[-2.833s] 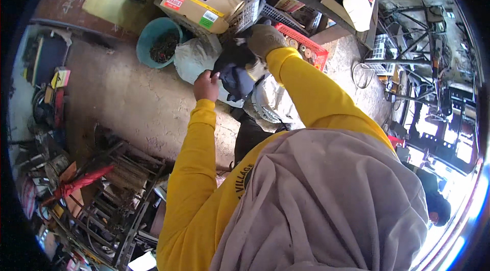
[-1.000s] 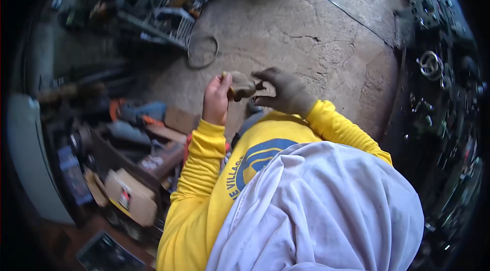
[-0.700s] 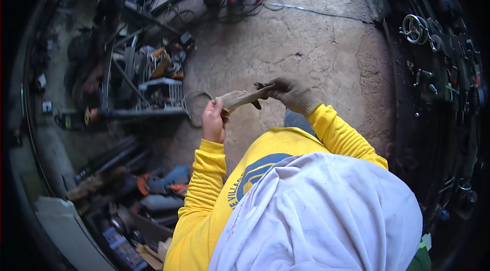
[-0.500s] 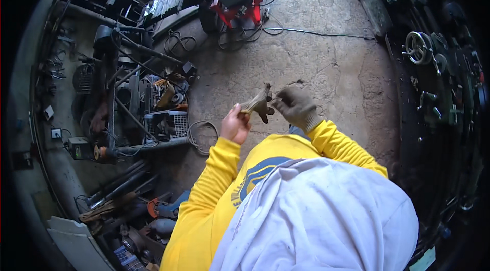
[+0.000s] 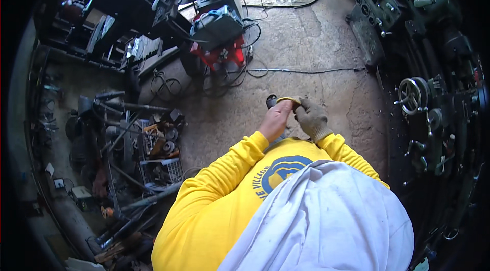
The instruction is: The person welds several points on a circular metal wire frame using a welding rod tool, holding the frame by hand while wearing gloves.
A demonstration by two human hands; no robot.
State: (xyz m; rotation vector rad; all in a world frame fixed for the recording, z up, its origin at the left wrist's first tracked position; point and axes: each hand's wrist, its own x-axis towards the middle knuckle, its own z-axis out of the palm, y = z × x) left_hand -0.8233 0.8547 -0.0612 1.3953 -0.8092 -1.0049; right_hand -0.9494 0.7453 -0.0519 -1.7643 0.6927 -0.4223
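My left hand (image 5: 276,119) is bare, its fingers closed at the yellow-edged cuff of a loose work glove (image 5: 289,100). Most of that glove is hidden behind my hands. My right hand (image 5: 312,119) wears a grey-brown knit work glove, and its fingers are bent round the other side of the loose glove's cuff. Both hands meet in front of my chest, nearly touching. Just beyond the left fingers shows a small dark rounded thing (image 5: 271,101), whose kind I cannot make out.
Along the right stands a dark green machine with a metal handwheel (image 5: 413,96) and levers. Ahead, a grey box rests on a red stand (image 5: 219,57), with a cable (image 5: 316,70) across the concrete floor. A metal frame and a crate (image 5: 173,170) of parts lie left.
The loose glove, earlier stretched out with its fingers showing, is now drawn in between my hands. My left hand has moved right and forward, close to the right. The view has shifted forward.
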